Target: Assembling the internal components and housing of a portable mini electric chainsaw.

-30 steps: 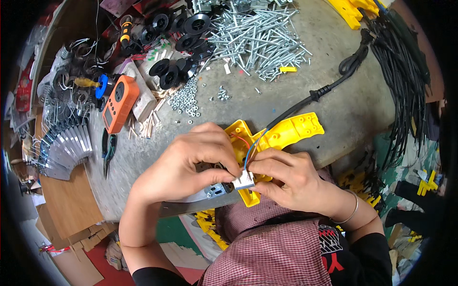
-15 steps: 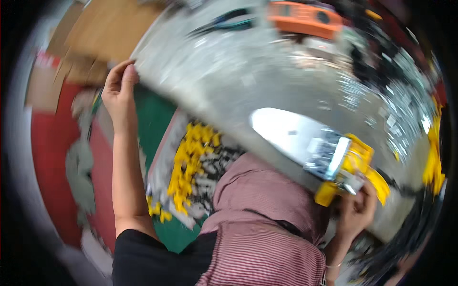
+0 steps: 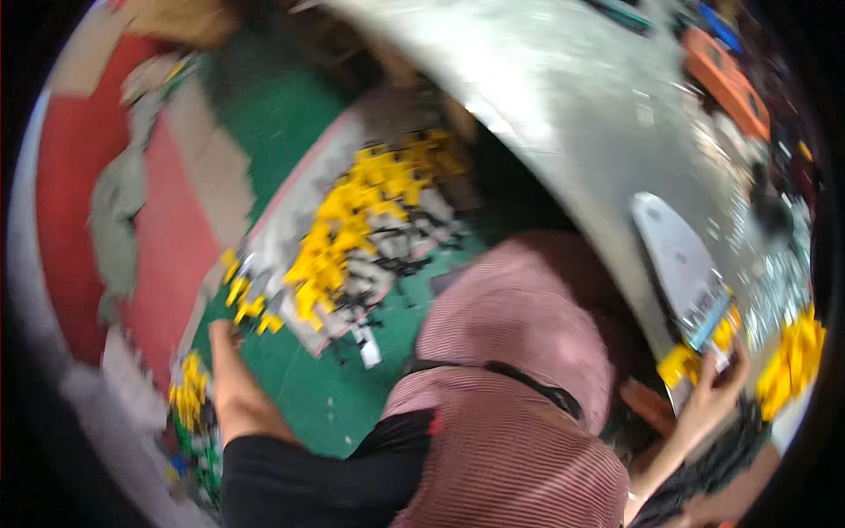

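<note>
My right hand (image 3: 717,387) is at the table's right side, its fingers closed at a yellow plastic part (image 3: 727,331). The part adjoins the dark, shiny end of a white plate with a rounded tip (image 3: 682,251) on the table. A second yellow piece (image 3: 679,364) sits beside the hand; blur hides the exact grip. My left hand (image 3: 224,333) reaches down low on the left, close to loose yellow pieces (image 3: 253,310) on the floor. Its fingers are mostly hidden by the foreshortened, blurred view.
A grey sheet (image 3: 290,233) on the green floor (image 3: 290,387) bears many yellow pieces with black parts. The metal table (image 3: 563,97) carries an orange meter (image 3: 726,84), pliers (image 3: 620,14), shiny small parts (image 3: 779,277) and a yellow pile (image 3: 792,361). Red sheeting (image 3: 172,220) lies left.
My left hand has left the table's edge and dropped toward the floor pieces. The view has turned left and down; my right hand stays by the yellow part.
</note>
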A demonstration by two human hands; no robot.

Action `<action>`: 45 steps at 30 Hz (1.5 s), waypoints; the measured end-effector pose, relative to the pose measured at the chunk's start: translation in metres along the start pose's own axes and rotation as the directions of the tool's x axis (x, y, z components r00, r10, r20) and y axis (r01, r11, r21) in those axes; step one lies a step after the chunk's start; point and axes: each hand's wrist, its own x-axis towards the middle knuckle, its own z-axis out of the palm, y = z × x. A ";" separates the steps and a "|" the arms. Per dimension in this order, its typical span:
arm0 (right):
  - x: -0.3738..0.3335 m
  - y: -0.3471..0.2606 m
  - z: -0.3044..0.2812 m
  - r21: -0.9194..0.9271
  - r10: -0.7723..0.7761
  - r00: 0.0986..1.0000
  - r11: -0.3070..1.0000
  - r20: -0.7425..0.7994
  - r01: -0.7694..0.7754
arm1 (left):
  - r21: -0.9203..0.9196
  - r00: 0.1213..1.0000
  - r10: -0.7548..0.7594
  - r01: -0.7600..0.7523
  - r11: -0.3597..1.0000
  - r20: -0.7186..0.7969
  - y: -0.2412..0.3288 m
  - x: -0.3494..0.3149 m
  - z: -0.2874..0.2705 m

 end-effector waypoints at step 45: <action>0.025 -0.063 -0.020 -0.197 -0.159 0.968 0.960 0.196 0.198 | -0.158 -0.994 0.080 -0.091 -0.983 0.075 0.133 -0.737 0.164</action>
